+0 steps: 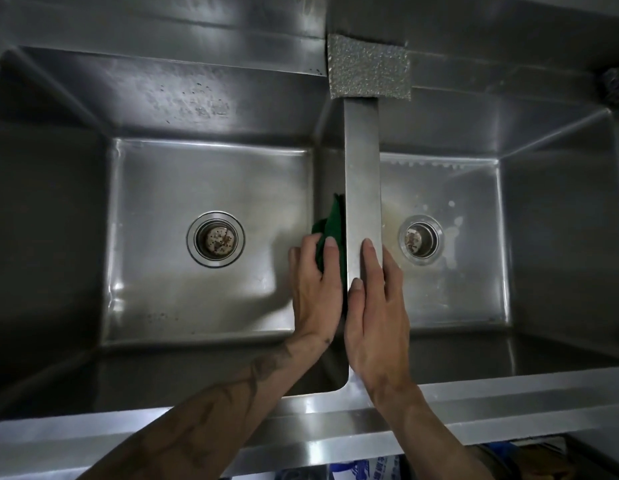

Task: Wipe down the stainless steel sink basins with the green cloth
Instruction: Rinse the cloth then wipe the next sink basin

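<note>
Two steel basins lie below me, split by a narrow divider (pixel 362 188) that runs away from my fingertips. My left hand (pixel 316 289) presses the green cloth (pixel 330 233) flat against the divider's wall inside the left basin (pixel 204 299); the fingers are nearly straight and close together, pinning the cloth rather than gripping it, with folds of it showing just beyond the fingertips. My right hand (pixel 373 320) holds nothing: its fingers lie open and together on top of the divider, thumb hooked over the left edge, the outer fingers hanging toward the right basin (pixel 474 299). To do this stroke well, I judge I should keep my palm flat, lean on the bracing hand, and work the wall in overlapping passes before the floor, where a drain (pixel 216 239) sits off to the left of my fingers.
</note>
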The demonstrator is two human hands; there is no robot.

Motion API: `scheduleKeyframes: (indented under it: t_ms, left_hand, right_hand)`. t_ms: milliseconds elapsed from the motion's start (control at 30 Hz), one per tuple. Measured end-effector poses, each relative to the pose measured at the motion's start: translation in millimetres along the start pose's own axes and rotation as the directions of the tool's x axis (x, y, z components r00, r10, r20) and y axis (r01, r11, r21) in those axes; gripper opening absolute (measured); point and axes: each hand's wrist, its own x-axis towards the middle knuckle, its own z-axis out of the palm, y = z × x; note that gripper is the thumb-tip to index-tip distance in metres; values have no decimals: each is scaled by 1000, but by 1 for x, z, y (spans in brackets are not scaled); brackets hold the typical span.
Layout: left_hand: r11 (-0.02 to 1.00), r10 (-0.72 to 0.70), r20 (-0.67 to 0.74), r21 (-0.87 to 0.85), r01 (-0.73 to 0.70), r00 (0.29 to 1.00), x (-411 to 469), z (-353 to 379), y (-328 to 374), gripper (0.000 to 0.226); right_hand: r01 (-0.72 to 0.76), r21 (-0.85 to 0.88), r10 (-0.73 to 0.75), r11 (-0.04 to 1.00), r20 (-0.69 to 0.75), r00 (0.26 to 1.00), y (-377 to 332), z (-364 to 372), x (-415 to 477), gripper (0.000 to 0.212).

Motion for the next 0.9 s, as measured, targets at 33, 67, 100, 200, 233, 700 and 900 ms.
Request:
scheduleKeyframes:
  t_ms: [33, 67, 100, 200, 233, 700, 900]
  left_hand:
    - [1000, -9, -9, 7, 9, 1000, 3, 3, -3, 24]
    - [999, -34, -3, 18, 34, 999, 6, 5, -6, 25]
    - [997, -68, 5, 29, 68, 998, 10, 7, -12, 26]
    - [980, -176, 26, 96, 173, 984, 21, 9, -21, 30]
    - [980, -172, 16, 99, 170, 985, 21, 9, -19, 29]
    - [976, -187, 24, 115, 183, 982, 40, 13, -27, 25]
    - [999, 39, -40, -32, -41, 998, 39, 13, 9, 21]
  right_hand:
    - [4, -3, -4, 1000, 1, 1000, 0, 0, 0, 54]
    - [10, -8, -10, 1000, 2, 1000, -1, 0, -1, 54]
    - [13, -13, -13, 1000, 1, 1000, -2, 0, -1, 54]
    - [3, -28, -4, 1000, -10, 1000, -3, 0, -1, 54]
    - [3, -30, -3, 1000, -9, 1000, -4, -1, -2, 54]
    - [7, -67, -9, 998, -26, 1000, -8, -3, -1, 54]
    - [0, -81, -2, 997, -22, 1000, -7, -3, 0, 55]
